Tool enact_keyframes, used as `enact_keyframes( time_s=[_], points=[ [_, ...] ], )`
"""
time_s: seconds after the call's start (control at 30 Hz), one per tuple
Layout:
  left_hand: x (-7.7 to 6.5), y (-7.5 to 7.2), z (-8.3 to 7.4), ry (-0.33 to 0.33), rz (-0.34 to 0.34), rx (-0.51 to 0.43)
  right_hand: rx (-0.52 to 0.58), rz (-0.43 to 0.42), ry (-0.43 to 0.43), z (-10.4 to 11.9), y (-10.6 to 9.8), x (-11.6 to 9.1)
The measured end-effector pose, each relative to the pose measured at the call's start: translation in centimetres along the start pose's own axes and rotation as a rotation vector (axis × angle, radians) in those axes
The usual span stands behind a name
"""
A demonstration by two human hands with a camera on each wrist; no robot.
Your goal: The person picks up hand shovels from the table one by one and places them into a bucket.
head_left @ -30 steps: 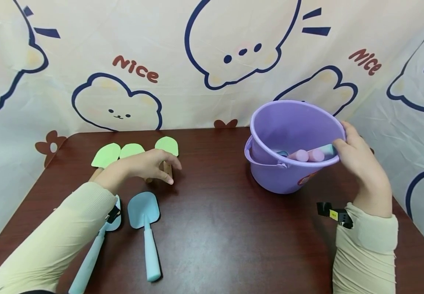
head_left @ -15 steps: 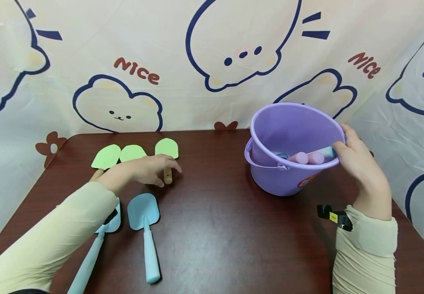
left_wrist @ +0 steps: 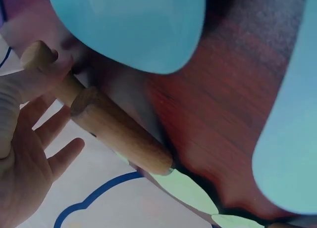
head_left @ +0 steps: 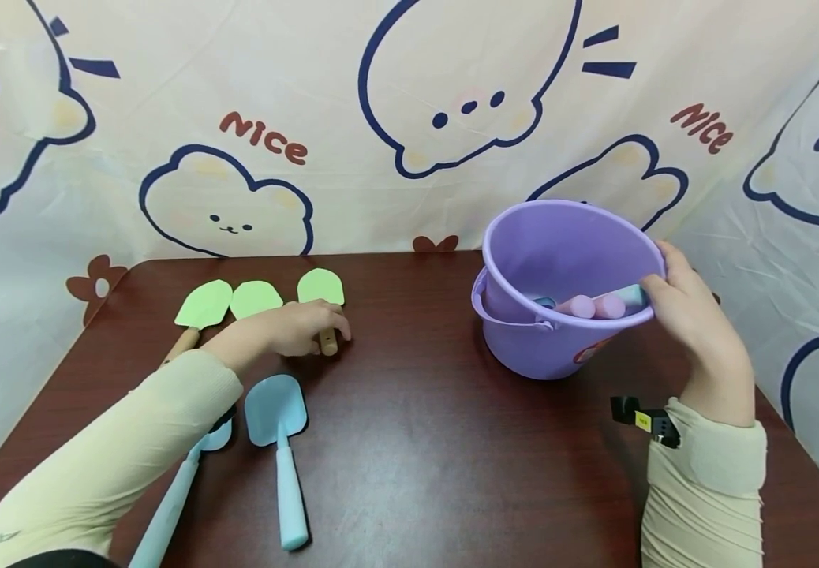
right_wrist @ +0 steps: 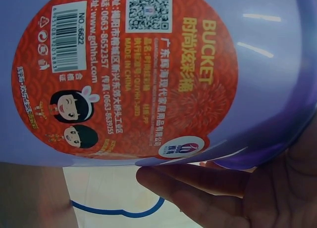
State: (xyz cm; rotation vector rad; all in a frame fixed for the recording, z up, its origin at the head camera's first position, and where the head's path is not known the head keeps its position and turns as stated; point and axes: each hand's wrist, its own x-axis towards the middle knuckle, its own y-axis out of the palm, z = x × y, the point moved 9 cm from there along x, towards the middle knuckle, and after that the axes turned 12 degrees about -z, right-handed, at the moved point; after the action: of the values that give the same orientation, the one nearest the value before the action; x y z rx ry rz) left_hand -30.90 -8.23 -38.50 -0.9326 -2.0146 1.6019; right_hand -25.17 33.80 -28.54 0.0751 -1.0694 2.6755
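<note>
At the back left of the table, my left hand (head_left: 303, 325) pinches the wooden handle (left_wrist: 71, 90) of the rightmost small green garden trowel (head_left: 320, 286). In the left wrist view the thumb crosses that handle while the other fingers spread behind it. Two more green trowels lie to its left, the middle one (head_left: 256, 298) with its handle (left_wrist: 121, 134) hidden from the head view by my hand, and the leftmost one (head_left: 205, 304). My right hand (head_left: 697, 315) grips the rim of a purple bucket (head_left: 544, 351), tilted toward me. Pink-ended handles (head_left: 576, 306) and a blue-green piece (head_left: 630, 296) lie inside it.
Two light-blue shovels lie nearer on the dark wooden table (head_left: 452, 473): one shovel (head_left: 290, 481) in full view, the other shovel (head_left: 168, 505) partly under my left forearm. A printed cloth (head_left: 409, 197) stands behind the table. A red label (right_wrist: 124, 74) marks the bucket's side.
My left hand has closed in on the rightmost trowel's handle, its fingers drawn together around it. The right hand and the bucket have stayed in place.
</note>
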Motion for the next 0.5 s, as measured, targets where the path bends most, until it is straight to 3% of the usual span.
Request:
enact_keyframes(
  time_s=[0.27, 0.5],
  points=[
    [0.7, -0.7, -0.7, 0.086, -0.114, -0.05, 0.019, 0.007, 0.011, 0.0, 0.1, 0.0],
    [1.1, -0.1, -1.4, 0.094, -0.062, -0.078, 0.021, 0.001, 0.002, 0.0, 0.0, 0.0]
  ],
)
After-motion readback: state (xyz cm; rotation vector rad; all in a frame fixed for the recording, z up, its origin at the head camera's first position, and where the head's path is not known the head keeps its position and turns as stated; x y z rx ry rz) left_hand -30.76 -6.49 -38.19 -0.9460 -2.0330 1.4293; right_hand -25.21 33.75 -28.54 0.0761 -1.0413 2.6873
